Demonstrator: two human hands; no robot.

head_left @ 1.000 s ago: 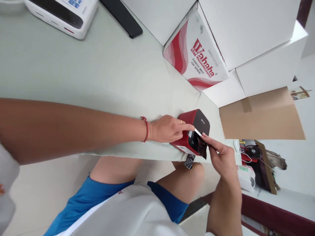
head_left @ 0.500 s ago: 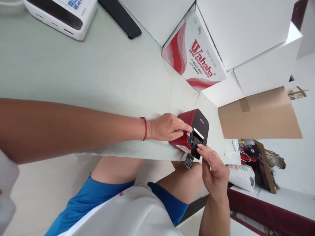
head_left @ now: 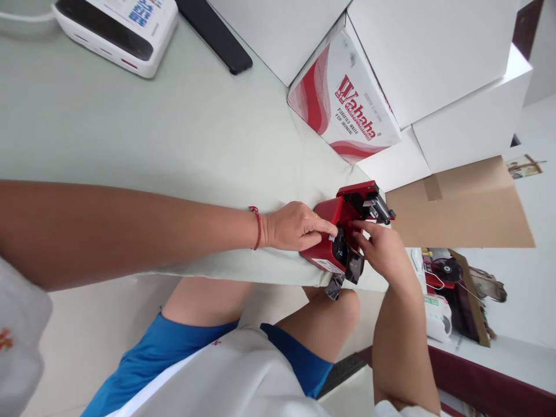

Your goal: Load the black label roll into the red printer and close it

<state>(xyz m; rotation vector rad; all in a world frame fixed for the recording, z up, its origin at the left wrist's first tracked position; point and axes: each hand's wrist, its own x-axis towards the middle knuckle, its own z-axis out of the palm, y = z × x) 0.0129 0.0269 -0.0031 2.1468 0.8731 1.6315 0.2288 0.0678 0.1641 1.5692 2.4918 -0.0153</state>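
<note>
A small red and black machine (head_left: 324, 215) that looks like a label printer stands at the table's front edge, its hinged lid (head_left: 377, 205) raised. My left hand (head_left: 297, 226) is against its near side, index finger stretched onto the rim and the other fingers curled. Into the uncovered red compartment reach the fingers of my right hand (head_left: 382, 246), thumb and index finger slightly apart. Whether they touch anything inside is hidden. A glossy dark strip (head_left: 354, 266) hangs from the front opening, its crumpled end (head_left: 334, 286) past the table edge.
A white power bank (head_left: 108, 35) with a cable and a black phone-like slab (head_left: 215, 35) lie on the pale green tabletop (head_left: 195, 133). White cartons, one a Wahaha water box (head_left: 343, 110), line the far side, beside a brown cardboard flap (head_left: 460, 208).
The lid has swung up and away, exposing the red inside. My right hand has moved from the dark strip into the compartment. My left hand has stayed in place.
</note>
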